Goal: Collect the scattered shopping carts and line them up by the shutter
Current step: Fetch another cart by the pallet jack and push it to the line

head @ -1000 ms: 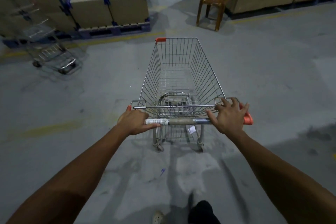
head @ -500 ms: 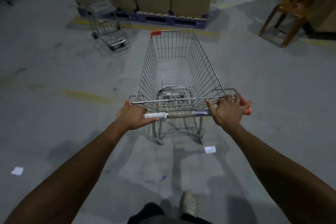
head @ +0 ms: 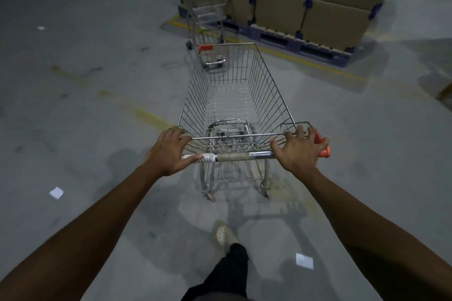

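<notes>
A wire cart (head: 234, 102) stands mid-floor, empty, its handle (head: 234, 156) nearest the person. The left hand (head: 168, 151) lies over the handle's left end, thumb along the bar, fingers (head: 179, 133) loosely curled over the basket rim. The right hand (head: 297, 151) presses on the right end, fingers spread and only partly closed, beside the orange end cap (head: 325, 151). Just beyond the cart's far end stands a second cart (head: 205, 14). Boxes (head: 315, 2) on a pallet (head: 300, 41) sit far right. Paper scraps (head: 56, 192) lie on the floor (head: 73, 105).
</notes>
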